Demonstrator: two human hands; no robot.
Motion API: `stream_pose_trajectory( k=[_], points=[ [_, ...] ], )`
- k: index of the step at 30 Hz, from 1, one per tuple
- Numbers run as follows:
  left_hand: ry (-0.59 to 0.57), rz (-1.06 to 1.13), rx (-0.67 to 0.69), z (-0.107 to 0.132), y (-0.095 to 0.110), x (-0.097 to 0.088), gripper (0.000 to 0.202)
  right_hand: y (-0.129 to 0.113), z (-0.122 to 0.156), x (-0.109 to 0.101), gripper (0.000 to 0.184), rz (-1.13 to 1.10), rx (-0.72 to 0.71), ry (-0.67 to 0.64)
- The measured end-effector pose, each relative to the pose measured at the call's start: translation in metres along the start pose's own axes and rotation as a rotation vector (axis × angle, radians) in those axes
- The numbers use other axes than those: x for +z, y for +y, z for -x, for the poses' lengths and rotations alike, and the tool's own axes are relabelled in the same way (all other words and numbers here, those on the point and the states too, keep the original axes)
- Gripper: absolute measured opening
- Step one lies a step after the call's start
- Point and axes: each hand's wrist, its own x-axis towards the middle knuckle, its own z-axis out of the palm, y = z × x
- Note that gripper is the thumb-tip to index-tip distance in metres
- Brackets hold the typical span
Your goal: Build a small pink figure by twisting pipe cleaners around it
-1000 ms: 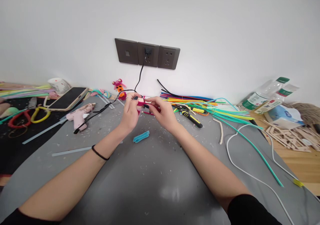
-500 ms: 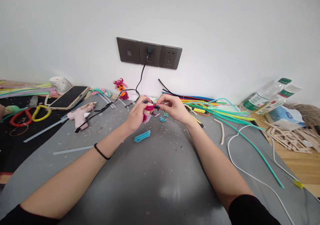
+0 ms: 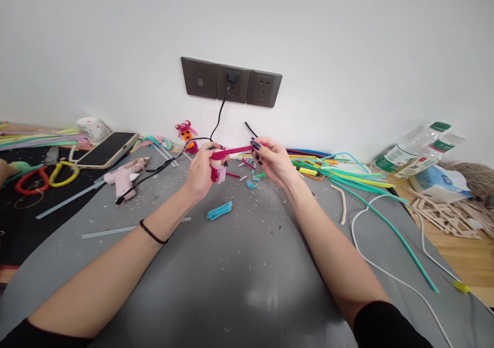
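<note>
My left hand [image 3: 201,169] is closed around a small pink craft piece [image 3: 219,174], with magenta fuzzy stems at its top. From it a magenta pipe cleaner [image 3: 236,151] stretches nearly level across to my right hand [image 3: 272,161], whose thumb and fingers pinch its far end. The left fingers hide part of the piece. Below the hands lies a folded light-blue pipe cleaner bundle [image 3: 219,210]. Blue scraps [image 3: 251,184] and magenta snippets are scattered on the grey mat [image 3: 239,265] between and beneath the hands. A pink and orange pipe cleaner figure [image 3: 187,132] stands by the wall.
At left are a pink glue gun [image 3: 124,178], a phone [image 3: 106,151], scissors with red and yellow handles [image 3: 64,175] and glue sticks [image 3: 110,231]. Colourful pipe cleaners [image 3: 343,172], a white cable [image 3: 360,240], bottles [image 3: 412,150] and wooden sticks [image 3: 443,214] lie right.
My right hand has moved right and slightly up, away from the left, drawing the magenta pipe cleaner out between them. My left hand has shifted slightly left and still holds the pink piece.
</note>
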Motion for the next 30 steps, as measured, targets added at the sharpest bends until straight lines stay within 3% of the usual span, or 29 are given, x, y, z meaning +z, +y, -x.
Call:
stream_pose_trajectory(
  k=[5, 9, 14, 18, 23, 26, 30],
  points=[
    [0.035, 0.007, 0.05, 0.0, -0.009, 0.0, 0.018, 0.019, 0.008, 0.032, 0.025, -0.154, 0.102, -0.013],
    [0.049, 0.016, 0.037, 0.003, -0.011, 0.004, 0.014, 0.031, 0.013, 0.045, 0.032, -0.142, 0.062, 0.015],
    [0.031, 0.032, 0.003, 0.009, -0.003, 0.009, 0.011, 0.035, 0.012, 0.037, 0.037, -0.008, -0.01, 0.031],
    [-0.079, -0.024, -0.066, 0.01, -0.001, 0.007, 0.014, 0.03, 0.009, 0.028, 0.04, 0.087, 0.026, -0.036],
    [-0.152, -0.136, -0.043, 0.008, -0.006, 0.002, 0.017, 0.021, 0.007, 0.024, 0.039, 0.053, 0.101, -0.09],
    [-0.139, -0.343, 0.057, 0.011, -0.004, -0.002, 0.013, 0.014, 0.008, 0.024, 0.037, -0.023, 0.181, -0.053],
    [-0.144, -0.716, 0.424, 0.013, 0.001, -0.008, 0.009, 0.007, 0.01, 0.026, 0.037, -0.063, 0.322, -0.007]
  ],
)
